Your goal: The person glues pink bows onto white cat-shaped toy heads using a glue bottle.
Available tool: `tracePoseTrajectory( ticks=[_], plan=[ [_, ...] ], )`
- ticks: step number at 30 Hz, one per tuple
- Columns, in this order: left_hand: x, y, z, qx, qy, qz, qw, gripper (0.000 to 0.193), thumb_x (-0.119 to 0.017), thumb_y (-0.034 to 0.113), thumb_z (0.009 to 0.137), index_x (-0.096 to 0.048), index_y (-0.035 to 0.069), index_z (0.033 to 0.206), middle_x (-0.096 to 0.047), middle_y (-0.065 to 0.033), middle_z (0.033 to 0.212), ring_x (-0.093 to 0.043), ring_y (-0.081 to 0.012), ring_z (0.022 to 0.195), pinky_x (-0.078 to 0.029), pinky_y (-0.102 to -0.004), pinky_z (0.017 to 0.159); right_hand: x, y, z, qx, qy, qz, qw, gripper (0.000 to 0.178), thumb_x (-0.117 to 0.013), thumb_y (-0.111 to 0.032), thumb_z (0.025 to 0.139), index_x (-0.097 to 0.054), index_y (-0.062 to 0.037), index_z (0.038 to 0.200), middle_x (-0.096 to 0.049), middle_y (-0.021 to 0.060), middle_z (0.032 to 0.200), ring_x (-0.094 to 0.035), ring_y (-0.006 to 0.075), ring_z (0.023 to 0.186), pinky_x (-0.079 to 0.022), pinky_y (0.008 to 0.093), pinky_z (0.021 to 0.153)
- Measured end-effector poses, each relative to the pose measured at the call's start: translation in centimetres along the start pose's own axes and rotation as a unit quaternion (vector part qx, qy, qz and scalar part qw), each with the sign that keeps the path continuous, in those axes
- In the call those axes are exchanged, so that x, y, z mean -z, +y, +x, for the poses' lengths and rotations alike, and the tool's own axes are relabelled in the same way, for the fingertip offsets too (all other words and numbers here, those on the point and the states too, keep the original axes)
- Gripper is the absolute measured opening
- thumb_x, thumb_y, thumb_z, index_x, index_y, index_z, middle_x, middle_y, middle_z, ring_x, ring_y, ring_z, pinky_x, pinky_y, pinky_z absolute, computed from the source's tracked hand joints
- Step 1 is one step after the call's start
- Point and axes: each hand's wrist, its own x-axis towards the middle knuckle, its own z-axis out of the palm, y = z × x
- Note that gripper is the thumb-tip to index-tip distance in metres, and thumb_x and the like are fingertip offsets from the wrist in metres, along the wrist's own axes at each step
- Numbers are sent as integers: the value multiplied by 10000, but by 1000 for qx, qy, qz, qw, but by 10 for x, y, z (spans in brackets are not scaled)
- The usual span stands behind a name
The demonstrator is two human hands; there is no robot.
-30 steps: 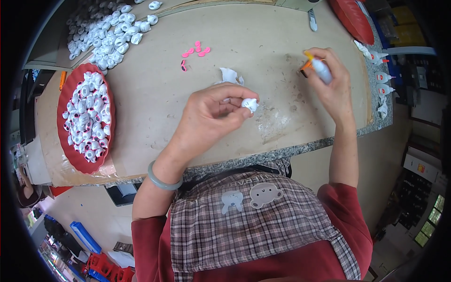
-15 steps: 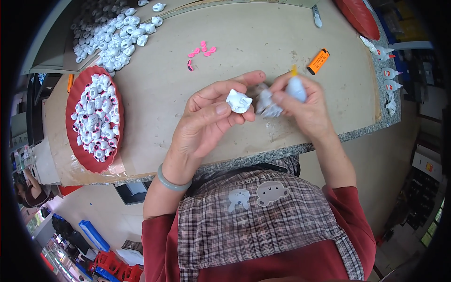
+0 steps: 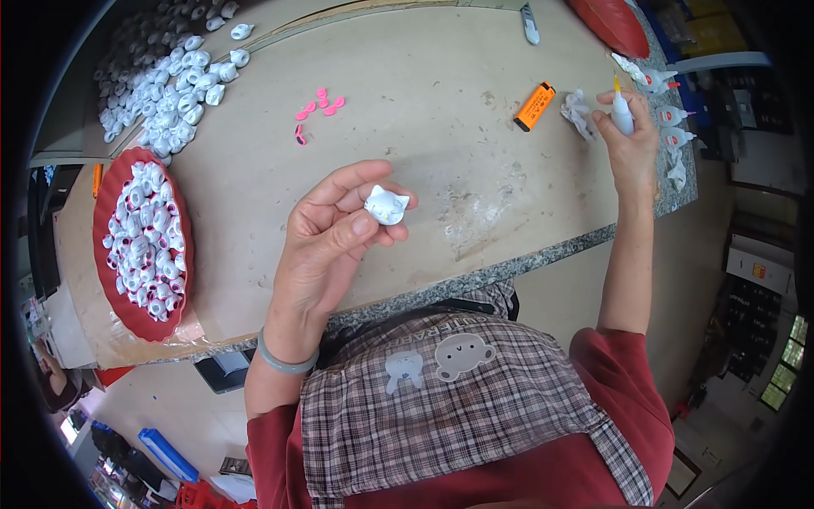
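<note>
Between the thumb and fingers of my left hand (image 3: 335, 220) is a small white cat-head figure (image 3: 386, 206), ears up, over the middle of the table. Far to the right, my right hand (image 3: 632, 153) grips a small white squeeze bottle (image 3: 622, 117), its thin yellow nozzle pointing up. A crumpled white tissue (image 3: 579, 114) lies just left of that hand, seemingly apart from the fingers. Several small pink pieces (image 3: 320, 103) rest on the table beyond my left hand.
A red scalloped tray (image 3: 106, 246) of white-and-pink pieces stands at left, with a heap of white heads (image 3: 174, 97) behind. On the right are an orange box-like item (image 3: 535, 106), a grey-handled cutter (image 3: 530, 25), a red tray (image 3: 612, 30) and several glue bottles (image 3: 674, 116).
My right hand has moved right and away with the bottle, and the tissue it held now lies on the table. The left hand still holds the cat head; the whole view has shifted.
</note>
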Motion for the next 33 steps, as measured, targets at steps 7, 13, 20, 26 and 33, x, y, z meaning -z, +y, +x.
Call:
tracePoseTrajectory(
  ticks=[7, 13, 20, 26, 33],
  plan=[
    [-2, 2, -11, 7, 47, 15, 999, 392, -593, 47, 845, -517, -48, 1217, -580, -245, 1136, -646, -213, 903, -524, -279, 829, -20, -59, -20, -77, -102, 353, 927, 291, -516, -103, 857, -428, -51, 1130, -510, 51, 1028, -416, 56, 611, -290, 199, 491],
    [8, 3, -16, -12, 53, -3, 999, 368, -528, 24, 878, -490, -67, 1233, -533, -299, 1180, -638, -246, 961, -525, -290, 860, -57, -91, -47, -64, -282, 456, 842, 266, -548, -95, 843, -462, -22, 1084, -488, 76, 1023, -480, 75, 666, -331, 189, 492],
    [14, 6, -28, -37, 102, 39, 993, 319, -534, 25, 887, -518, -62, 1193, -583, -256, 1118, -645, -218, 925, -531, -273, 829, -90, -110, -48, -2, -304, 474, 826, 310, -642, -27, 823, -517, 25, 1102, -576, 99, 950, -593, 104, 677, -452, 176, 534],
    [17, 6, -29, -53, 122, 118, 984, 310, -596, 44, 857, -553, -53, 1148, -620, -206, 1072, -644, -205, 901, -526, -283, 809, -102, -121, -58, 16, -225, 480, 848, 336, -656, -51, 831, -508, 34, 1121, -637, 137, 899, -609, 112, 679, -496, 199, 570],
    [16, 3, -28, -64, 135, 152, 977, 300, -623, 53, 838, -569, -44, 1117, -624, -208, 1068, -637, -216, 929, -514, -297, 845, -103, -112, -67, 150, -166, 384, 896, 349, -616, -155, 882, -515, 60, 1137, -644, 151, 899, -647, 152, 737, -516, 229, 611]
  ],
)
